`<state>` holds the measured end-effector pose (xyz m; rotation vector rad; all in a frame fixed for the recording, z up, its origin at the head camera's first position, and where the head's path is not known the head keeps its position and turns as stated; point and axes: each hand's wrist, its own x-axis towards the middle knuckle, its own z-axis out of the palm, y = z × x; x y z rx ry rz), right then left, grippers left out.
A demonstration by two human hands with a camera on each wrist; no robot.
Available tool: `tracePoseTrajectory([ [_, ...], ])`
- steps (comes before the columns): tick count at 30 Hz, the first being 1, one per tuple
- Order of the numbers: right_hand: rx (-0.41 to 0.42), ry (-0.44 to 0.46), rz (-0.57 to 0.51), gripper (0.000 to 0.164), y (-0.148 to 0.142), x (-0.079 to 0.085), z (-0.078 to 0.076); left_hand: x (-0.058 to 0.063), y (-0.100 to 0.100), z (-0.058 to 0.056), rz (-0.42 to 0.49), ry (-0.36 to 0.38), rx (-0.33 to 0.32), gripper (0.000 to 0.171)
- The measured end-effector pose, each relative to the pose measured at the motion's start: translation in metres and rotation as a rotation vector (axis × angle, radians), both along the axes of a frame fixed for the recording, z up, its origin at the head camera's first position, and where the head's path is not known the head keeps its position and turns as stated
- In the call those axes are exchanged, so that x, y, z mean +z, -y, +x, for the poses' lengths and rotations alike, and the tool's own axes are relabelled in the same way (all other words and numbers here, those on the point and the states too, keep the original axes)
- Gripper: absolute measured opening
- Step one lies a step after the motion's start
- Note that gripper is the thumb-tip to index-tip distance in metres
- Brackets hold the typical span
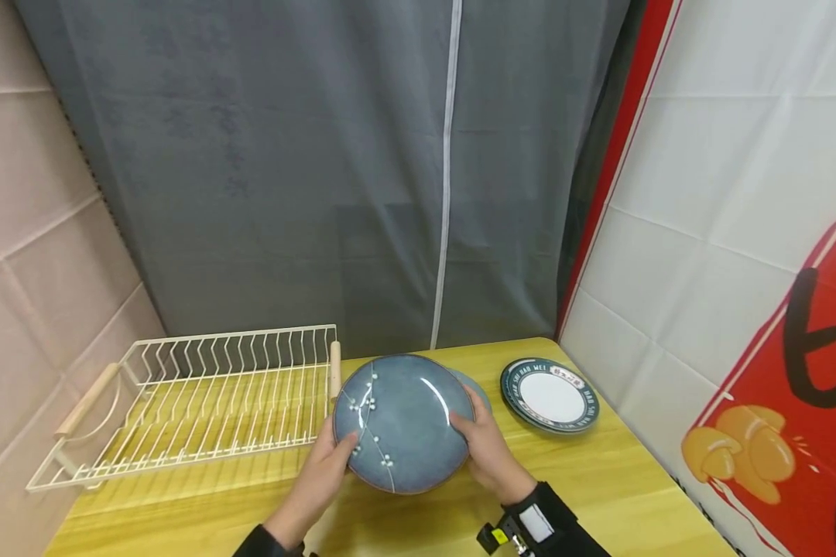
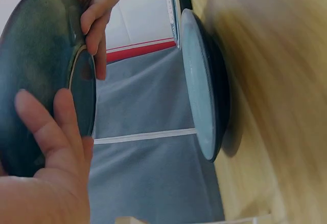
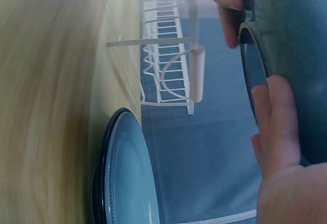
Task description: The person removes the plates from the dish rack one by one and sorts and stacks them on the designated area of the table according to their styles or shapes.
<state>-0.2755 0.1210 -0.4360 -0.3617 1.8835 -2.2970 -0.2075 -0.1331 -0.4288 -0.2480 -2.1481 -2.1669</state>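
Observation:
Both hands hold a blue-grey plate point(image 1: 406, 433) with a white blossom branch painted on it, raised above the table and tilted toward the head camera. My left hand point(image 1: 323, 466) grips its left rim, thumb on the face and fingers spread under the back. On the opposite rim my right hand point(image 1: 493, 451) grips the same way. The wrist views show the plate's dark underside point(image 2: 38, 65) and its foot ring, with fingertips against it. Another blue plate point(image 2: 200, 88) lies on the table behind, mostly hidden by the held one in the head view.
A cream wire dish rack point(image 1: 216, 398) with wooden handles stands on the left of the wooden table point(image 1: 634, 495). To the right lie stacked white plates with green lettered rims point(image 1: 550, 394). A grey curtain point(image 1: 286, 170) hangs behind, and a printed wall sheet point(image 1: 704, 193) borders the right.

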Motion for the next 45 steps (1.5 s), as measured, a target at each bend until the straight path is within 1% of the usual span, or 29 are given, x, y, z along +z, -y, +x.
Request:
tracePoseTrajectory([
  [3,-0.023,-0.003,-0.019,0.061,-0.005,0.003,-0.001,0.004,0.002,0.000,-0.062,-0.043,0.022,0.050],
  [5,-0.045,-0.001,-0.034,0.062,-0.008,0.005,-0.002,0.006,0.006,0.001,-0.155,-0.079,0.072,0.047],
  [7,-0.075,-0.008,-0.046,0.062,-0.010,0.007,-0.005,0.010,0.012,0.002,-0.290,-0.119,0.151,0.043],
  [10,-0.125,-0.016,-0.065,0.062,-0.014,0.008,-0.011,0.014,0.023,0.003,-0.540,-0.198,0.285,0.036],
  [12,-0.157,-0.023,-0.071,0.061,-0.017,0.007,-0.016,0.015,0.031,0.003,-0.689,-0.254,0.358,0.033],
  [14,-0.184,-0.026,-0.073,0.061,-0.020,0.004,-0.020,0.014,0.037,0.002,-0.793,-0.303,0.402,0.031],
  [16,-0.208,-0.029,-0.064,0.062,-0.023,0.002,-0.022,0.013,0.043,0.003,-0.860,-0.338,0.429,0.031],
  [20,-0.244,-0.017,-0.049,0.063,-0.028,-0.003,-0.026,0.007,0.049,0.004,-0.924,-0.375,0.457,0.031],
  [27,-0.294,0.012,0.001,0.065,-0.030,-0.014,-0.034,0.000,0.054,0.005,-0.990,-0.381,0.474,0.031],
  [30,-0.302,0.058,0.026,0.064,-0.030,-0.022,-0.036,-0.004,0.056,0.007,-0.995,-0.383,0.480,0.031],
  [34,-0.323,0.089,0.064,0.064,-0.026,-0.032,-0.039,-0.009,0.059,0.010,-0.995,-0.394,0.492,0.031],
  [39,-0.360,0.103,0.097,0.063,-0.020,-0.042,-0.044,-0.012,0.059,0.014,-0.994,-0.409,0.495,0.031],
  [45,-0.361,0.120,0.104,0.061,-0.016,-0.048,-0.049,-0.018,0.059,0.016,-0.988,-0.449,0.520,0.033],
])
